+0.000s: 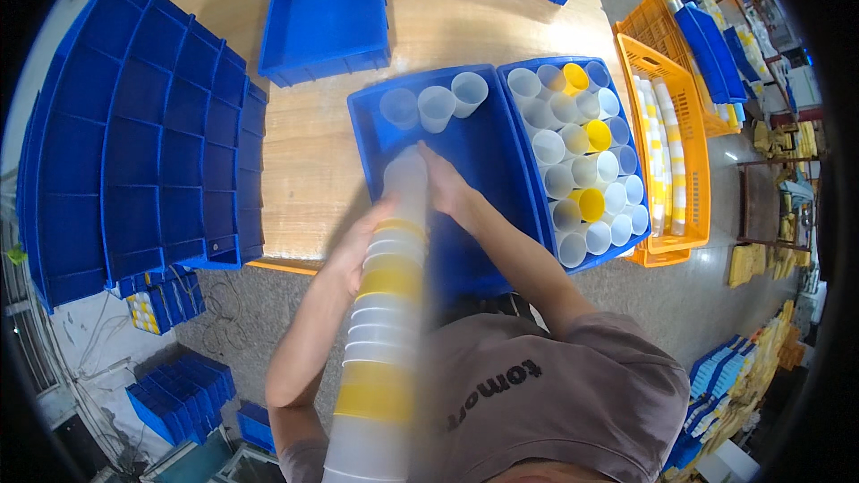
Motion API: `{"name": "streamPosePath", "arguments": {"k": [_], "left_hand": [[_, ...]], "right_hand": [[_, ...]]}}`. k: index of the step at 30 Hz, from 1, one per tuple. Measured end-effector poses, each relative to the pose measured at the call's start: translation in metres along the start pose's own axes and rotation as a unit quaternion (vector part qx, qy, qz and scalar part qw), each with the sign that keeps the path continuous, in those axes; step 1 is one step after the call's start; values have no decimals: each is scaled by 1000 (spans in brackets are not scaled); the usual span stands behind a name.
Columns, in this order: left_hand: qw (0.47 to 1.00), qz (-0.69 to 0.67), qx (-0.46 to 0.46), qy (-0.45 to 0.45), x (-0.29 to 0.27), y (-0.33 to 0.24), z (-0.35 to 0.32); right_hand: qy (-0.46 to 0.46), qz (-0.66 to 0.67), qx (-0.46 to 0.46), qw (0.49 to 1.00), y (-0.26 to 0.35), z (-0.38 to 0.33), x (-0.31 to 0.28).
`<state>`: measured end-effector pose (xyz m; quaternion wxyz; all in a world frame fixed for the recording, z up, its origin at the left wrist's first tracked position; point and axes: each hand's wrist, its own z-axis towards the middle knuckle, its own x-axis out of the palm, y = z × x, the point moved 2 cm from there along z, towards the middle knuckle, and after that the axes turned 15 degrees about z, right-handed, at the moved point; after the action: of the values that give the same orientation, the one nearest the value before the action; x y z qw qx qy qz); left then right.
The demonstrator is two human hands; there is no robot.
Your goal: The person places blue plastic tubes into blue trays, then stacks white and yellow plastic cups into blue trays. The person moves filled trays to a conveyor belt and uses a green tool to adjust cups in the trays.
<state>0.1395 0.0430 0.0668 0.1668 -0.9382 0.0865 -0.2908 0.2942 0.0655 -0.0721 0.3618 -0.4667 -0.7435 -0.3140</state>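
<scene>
Looks like the step in hand is filling a blue tray (488,161) on the bench (300,183) with cups off a long nested stack (383,331), white with a few yellow ones. The stack slants up from the lower edge, its far end over the tray. Left hand (356,246) has its fingers curled around the stack's side; right hand (443,183) is up at the far end, but it's blurry, so I can't tell if those fingers are pinching a cup or just steadying. Only three cups (437,109) stand along the tray's far side, while the filled tray (621,253) next door is packed in rows. I'd say the next move calls for slipping the end cup free and standing it beside those three without knocking them.
</scene>
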Motion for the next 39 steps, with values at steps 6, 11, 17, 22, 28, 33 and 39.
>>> {"name": "streamPosePath", "arguments": {"k": [6, 11, 17, 22, 28, 33, 39], "left_hand": [[989, -80, 114, 42, -2, -2, -9], [997, -35, 53, 45, 11, 10, 12], [995, -70, 36, 68, 30, 11, 21], [995, 80, -10, 67, 21, 6, 23], [993, 113, -21, 39, -2, 3, 37], [992, 114, -46, 36, 4, 9, 24], [997, 38, -7, 63, 19, 11, 2]], "right_hand": [[57, 35, 50, 997, 8, -13, 22], [107, -361, -165, 912, 16, -41, -16], [-29, 132, -54, 989, 45, -67, -14], [53, -63, -24, 996, 13, -85, 11], [26, -288, -132, 948, 15, -39, -19], [-39, -702, -257, 664, 43, -44, -9], [89, -222, -79, 968, 11, -88, 23]]}}
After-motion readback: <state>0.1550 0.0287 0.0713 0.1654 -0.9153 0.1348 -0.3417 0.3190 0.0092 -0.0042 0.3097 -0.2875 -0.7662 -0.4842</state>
